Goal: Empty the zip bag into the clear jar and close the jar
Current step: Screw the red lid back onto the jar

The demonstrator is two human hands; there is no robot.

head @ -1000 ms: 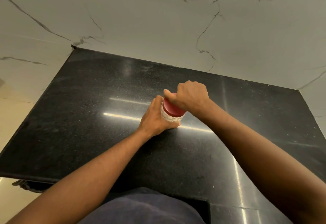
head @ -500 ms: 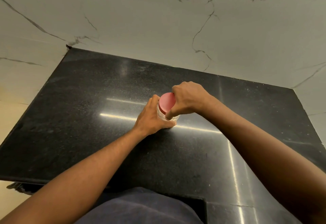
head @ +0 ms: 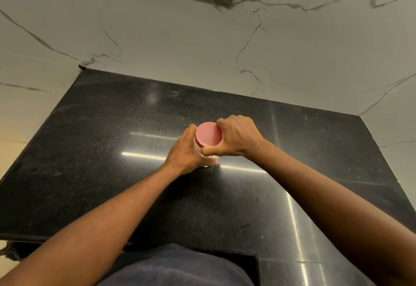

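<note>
Red lid (head: pixel 208 133) now uncovered: right hand (head: pixel 238 137) has turned, gripping its rim; left hand (head: pixel 186 150) holds jar (head: pixel 197 148). Probably nearly closed.

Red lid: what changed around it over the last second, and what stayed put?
The right hand slid off the top of the red lid to its right side, still gripping the rim, so the top face now shows. The left hand still holds the clear jar, standing at the same spot on the black counter.
</note>
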